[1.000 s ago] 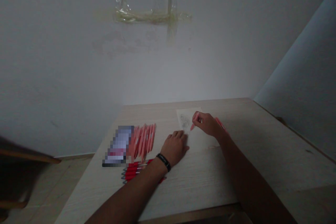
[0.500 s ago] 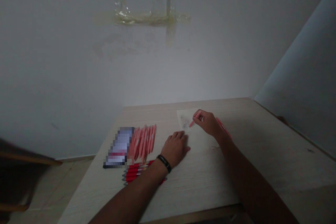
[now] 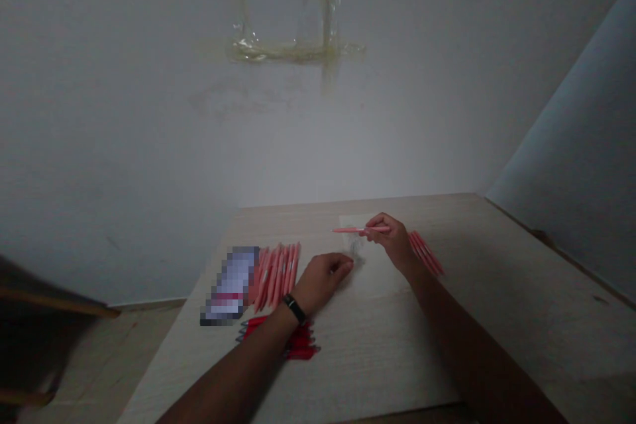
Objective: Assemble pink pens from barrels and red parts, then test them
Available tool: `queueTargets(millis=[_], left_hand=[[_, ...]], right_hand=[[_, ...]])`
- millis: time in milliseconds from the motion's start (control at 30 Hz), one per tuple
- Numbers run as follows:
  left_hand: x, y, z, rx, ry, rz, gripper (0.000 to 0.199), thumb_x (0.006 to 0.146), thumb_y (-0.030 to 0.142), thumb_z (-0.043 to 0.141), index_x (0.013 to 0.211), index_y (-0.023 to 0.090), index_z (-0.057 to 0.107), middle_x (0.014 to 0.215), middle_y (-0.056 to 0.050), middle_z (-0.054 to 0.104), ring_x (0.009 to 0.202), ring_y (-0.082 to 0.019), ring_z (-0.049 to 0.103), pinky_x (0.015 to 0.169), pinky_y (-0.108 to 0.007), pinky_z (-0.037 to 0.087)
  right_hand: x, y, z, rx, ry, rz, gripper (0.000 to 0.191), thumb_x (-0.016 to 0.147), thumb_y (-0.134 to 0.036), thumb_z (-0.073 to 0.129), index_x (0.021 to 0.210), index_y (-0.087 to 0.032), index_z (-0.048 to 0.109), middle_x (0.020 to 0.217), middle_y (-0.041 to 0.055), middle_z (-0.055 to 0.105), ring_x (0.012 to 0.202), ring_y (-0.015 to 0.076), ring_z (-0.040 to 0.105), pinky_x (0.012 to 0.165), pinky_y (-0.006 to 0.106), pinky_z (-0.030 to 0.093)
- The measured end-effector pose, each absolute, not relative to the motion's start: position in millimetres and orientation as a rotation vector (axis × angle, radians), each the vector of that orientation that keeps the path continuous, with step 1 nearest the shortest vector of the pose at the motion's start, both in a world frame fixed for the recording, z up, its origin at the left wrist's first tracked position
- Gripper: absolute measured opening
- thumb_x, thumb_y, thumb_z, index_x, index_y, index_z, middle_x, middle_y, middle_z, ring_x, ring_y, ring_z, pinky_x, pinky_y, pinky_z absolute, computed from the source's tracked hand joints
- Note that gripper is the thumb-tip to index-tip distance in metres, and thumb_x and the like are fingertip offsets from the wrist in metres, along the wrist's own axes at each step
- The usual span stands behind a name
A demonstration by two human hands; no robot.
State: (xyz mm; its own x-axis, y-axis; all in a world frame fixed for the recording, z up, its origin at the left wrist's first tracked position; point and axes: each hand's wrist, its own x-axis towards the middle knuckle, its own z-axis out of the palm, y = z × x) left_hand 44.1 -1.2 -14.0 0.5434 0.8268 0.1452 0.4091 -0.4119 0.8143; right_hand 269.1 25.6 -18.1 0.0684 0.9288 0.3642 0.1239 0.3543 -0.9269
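A pink pen (image 3: 348, 230) lies nearly level in my right hand (image 3: 392, 238), pinched between thumb and fingers above the paper. Grey scribbles mark the pale sheet of paper (image 3: 377, 271) underneath. My left hand (image 3: 322, 281), with a black band at its wrist, rests low by the paper's left side. Its fingers are closed, thumb and fingertips together; what they hold, if anything, cannot be made out. Several pink pens (image 3: 278, 275) lie side by side left of that hand. Red pens (image 3: 301, 348) are partly hidden under the left forearm. A few more pink pens (image 3: 426, 252) lie beside my right wrist.
A phone-like device (image 3: 231, 285), blurred out, lies at the left of the wooden table (image 3: 358, 377). Behind the table stands a grey wall (image 3: 422, 112) with strips of clear tape (image 3: 283, 53). Another wall panel slants down on the right.
My right hand has lifted the pink pen from the scribbled paper and turned it level. The left hand has gone from lying flat to closed fingers. The view has shifted slightly.
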Motion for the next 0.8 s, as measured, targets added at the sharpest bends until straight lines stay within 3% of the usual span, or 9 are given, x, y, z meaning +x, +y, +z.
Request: queueTargets(millis=[300, 533, 800], left_hand=[[20.5, -4.8, -4.9, 1.705, 0.905, 0.890, 0.049, 0.095, 0.053, 0.051, 0.111, 0.012, 0.073, 0.084, -0.008, 0.072, 0.071, -0.016, 0.060, 0.066, -0.027, 0.046], [13.4, -6.5, -9.9, 1.559, 0.869, 1.008, 0.045, 0.090, 0.053, 0.058, 0.087, 0.011, 0.074, 0.074, -0.006, 0.068, 0.063, -0.014, 0.056, 0.060, -0.026, 0.044], [9.3, -8.6, -20.3, 1.387, 0.842, 1.042, 0.045, 0.090, 0.048, 0.063, 0.116, 0.012, 0.070, 0.077, -0.007, 0.071, 0.067, -0.015, 0.061, 0.062, -0.025, 0.048]], right_hand=[[217.3, 10.9, -37.8, -0.885, -1.204, 1.097, 0.031, 0.068, -0.039, 0.083, 0.081, -0.020, 0.063, 0.071, -0.0003, 0.065, 0.064, 0.0141, 0.058, 0.060, 0.026, 0.044], [200.1, 3.1, -41.9, -0.836, -1.194, 1.259, 0.032, 0.067, -0.041, 0.085, 0.077, -0.020, 0.064, 0.069, -0.0011, 0.065, 0.064, 0.0147, 0.059, 0.063, 0.027, 0.046], [196.4, 0.4, -41.1, -0.914, -1.250, 1.228, 0.032, 0.066, -0.042, 0.086, 0.080, -0.020, 0.067, 0.078, 0.0011, 0.069, 0.069, 0.0157, 0.063, 0.064, 0.027, 0.049]])
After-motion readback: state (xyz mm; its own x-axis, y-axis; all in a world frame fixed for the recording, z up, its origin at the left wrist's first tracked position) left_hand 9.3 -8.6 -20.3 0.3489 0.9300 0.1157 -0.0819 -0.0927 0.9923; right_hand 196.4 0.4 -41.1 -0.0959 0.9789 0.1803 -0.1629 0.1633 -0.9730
